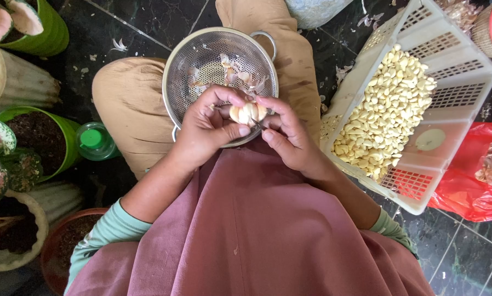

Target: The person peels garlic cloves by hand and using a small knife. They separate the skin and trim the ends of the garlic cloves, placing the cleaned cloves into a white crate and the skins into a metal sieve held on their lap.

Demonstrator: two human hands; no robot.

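At the centre of the frame, the left hand (205,129) was closed around a bulb of garlic (248,112), thumb and fingers cupping its pale cloves. The right hand (290,134) was pinched shut on a small knife (258,125), of which only a thin dark sliver showed, its tip touching the bulb's lower right side. Both hands met just above the near rim of a round metal colander (186,82), which rested on the person's lap and held loose papery garlic skins (240,74) toward its upper right part. To the right of the frame, a white plastic basket (465,71) lay tilted on the dark tiled floor (147,22), with a heap of peeled garlic cloves (385,112) piled inside it. A red plastic bag (470,186) sat beside the basket at the right edge. To the left of the lap stood a bottle with a green cap (92,140), and further left were green plant pots (49,137) filled with dark soil. More scraps of skin lay scattered on the floor near the top of the frame.
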